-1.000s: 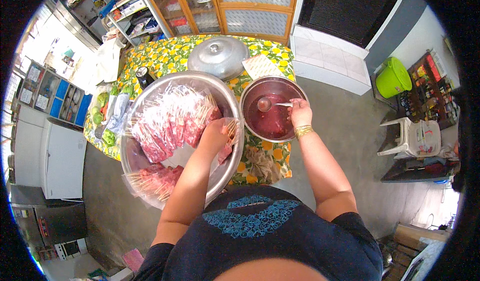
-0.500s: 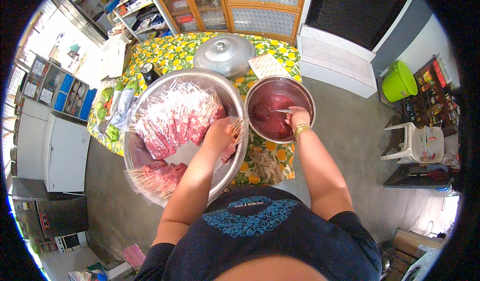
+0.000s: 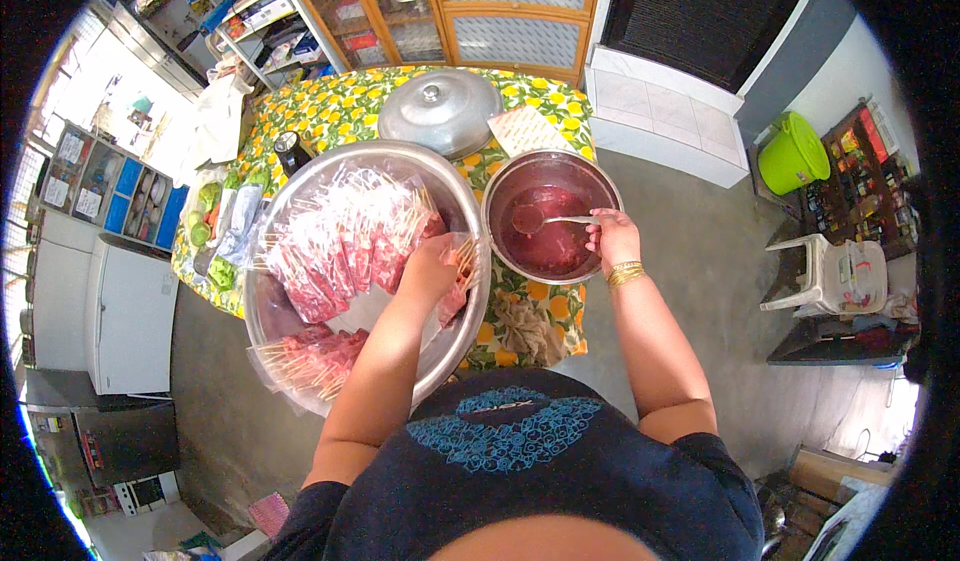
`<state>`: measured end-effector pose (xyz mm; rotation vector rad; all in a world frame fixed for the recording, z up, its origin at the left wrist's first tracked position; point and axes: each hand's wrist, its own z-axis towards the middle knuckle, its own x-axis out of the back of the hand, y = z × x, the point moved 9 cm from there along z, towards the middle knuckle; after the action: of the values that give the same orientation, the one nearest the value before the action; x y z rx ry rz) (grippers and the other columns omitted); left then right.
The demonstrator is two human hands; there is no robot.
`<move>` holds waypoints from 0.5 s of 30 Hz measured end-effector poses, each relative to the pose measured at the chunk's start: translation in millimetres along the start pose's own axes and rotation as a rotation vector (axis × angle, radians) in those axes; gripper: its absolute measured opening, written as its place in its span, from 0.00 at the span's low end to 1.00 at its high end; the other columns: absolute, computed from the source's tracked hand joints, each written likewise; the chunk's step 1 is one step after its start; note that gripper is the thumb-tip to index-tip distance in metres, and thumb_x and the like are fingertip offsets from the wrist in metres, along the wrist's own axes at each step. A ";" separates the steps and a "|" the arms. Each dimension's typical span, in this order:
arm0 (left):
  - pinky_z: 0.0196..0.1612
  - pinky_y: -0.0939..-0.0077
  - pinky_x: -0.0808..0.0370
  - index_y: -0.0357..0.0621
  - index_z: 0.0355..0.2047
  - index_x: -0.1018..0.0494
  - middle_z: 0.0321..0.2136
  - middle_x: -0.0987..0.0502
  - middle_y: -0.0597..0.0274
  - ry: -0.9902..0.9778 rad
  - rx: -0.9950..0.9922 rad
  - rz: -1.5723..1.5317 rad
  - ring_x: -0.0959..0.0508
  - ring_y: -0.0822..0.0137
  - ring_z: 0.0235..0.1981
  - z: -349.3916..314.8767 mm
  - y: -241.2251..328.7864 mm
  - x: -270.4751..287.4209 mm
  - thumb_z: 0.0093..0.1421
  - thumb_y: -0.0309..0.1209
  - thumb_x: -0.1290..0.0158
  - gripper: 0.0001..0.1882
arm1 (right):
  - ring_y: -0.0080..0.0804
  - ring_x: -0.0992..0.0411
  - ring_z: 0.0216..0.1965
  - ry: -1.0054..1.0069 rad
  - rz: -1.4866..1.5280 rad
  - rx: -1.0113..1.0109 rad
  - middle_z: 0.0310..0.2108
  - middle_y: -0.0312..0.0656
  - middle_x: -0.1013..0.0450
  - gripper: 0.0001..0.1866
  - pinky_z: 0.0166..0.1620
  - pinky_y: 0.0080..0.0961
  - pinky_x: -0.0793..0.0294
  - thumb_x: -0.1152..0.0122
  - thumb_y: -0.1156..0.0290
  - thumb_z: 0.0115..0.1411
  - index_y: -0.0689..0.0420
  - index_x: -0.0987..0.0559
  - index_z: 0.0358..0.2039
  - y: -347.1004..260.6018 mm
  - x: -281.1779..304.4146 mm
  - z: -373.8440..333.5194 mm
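Observation:
My right hand (image 3: pixel 615 239) is closed on the handle of a metal ladle (image 3: pixel 572 220). The ladle's round bowl hangs over dark red liquid (image 3: pixel 552 246) in a deep metal pot (image 3: pixel 614 196). At the right side of a big metal basin (image 3: pixel 468 336), my left hand (image 3: pixel 428 273) grips a clear plastic bag of skewered meat (image 3: pixel 456 296), sticks pointing up. Fanned out in the basin are several more bags of red skewered meat (image 3: pixel 345 246). Another cluster of bagged skewers (image 3: pixel 315 361) leans over the near left rim.
A domed metal lid (image 3: pixel 440 111) and a paper sheet (image 3: pixel 527 131) lie at the back of the lemon-print tablecloth (image 3: pixel 330 101). A dark can (image 3: pixel 291 151) and green vegetables (image 3: pixel 215 211) are at the left. A crumpled cloth (image 3: pixel 530 331) sits below the pot.
My right hand has risen and drawn back to the right, bringing the ladle's bowl up into sight above the liquid. My left hand stays on the bag.

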<state>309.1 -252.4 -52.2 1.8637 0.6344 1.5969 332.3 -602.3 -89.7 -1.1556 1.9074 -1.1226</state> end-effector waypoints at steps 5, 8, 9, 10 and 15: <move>0.60 0.60 0.29 0.33 0.56 0.27 0.51 0.23 0.38 0.009 -0.011 0.000 0.24 0.47 0.56 -1.4 6.6 4.3 0.57 0.24 0.47 0.24 | 0.19 0.34 0.19 -0.056 -0.009 0.061 0.24 0.36 0.27 0.08 0.21 0.19 0.30 0.50 0.69 0.69 0.57 0.24 0.41 -30.1 -8.4 -32.6; 0.60 0.60 0.29 0.34 0.56 0.27 0.50 0.22 0.39 -0.047 0.096 -0.100 0.24 0.47 0.56 -3.9 3.2 0.9 0.56 0.24 0.47 0.25 | 0.19 0.35 0.18 -0.106 -0.031 0.094 0.23 0.36 0.27 0.09 0.21 0.19 0.31 0.50 0.69 0.70 0.57 0.23 0.40 -52.4 -25.1 -54.3; 0.60 0.59 0.30 0.35 0.55 0.26 0.49 0.22 0.39 -0.039 0.095 -0.150 0.24 0.47 0.56 -4.8 4.7 1.6 0.55 0.23 0.47 0.25 | 0.19 0.35 0.18 -0.123 -0.040 0.101 0.23 0.36 0.27 0.09 0.21 0.19 0.31 0.50 0.69 0.70 0.57 0.23 0.39 -58.5 -31.7 -61.4; 0.59 0.59 0.29 0.35 0.55 0.26 0.48 0.21 0.40 -0.036 0.106 -0.133 0.23 0.47 0.54 -4.0 4.9 1.6 0.54 0.23 0.46 0.25 | 0.19 0.33 0.19 -0.147 -0.073 0.113 0.24 0.36 0.26 0.09 0.21 0.20 0.29 0.50 0.69 0.69 0.57 0.22 0.39 -63.4 -39.8 -68.9; 0.52 0.59 0.25 0.38 0.50 0.23 0.42 0.19 0.42 0.084 -0.109 -0.076 0.19 0.46 0.46 -7.5 26.8 14.4 0.50 0.21 0.46 0.23 | 0.31 0.25 0.23 -0.298 -0.356 0.310 0.26 0.43 0.23 0.08 0.25 0.30 0.24 0.48 0.72 0.66 0.59 0.20 0.35 -68.0 -95.7 -108.3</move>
<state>303.5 -260.4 -22.5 1.6818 0.6346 1.6342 306.5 -495.9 26.5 -1.4236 1.2819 -1.2925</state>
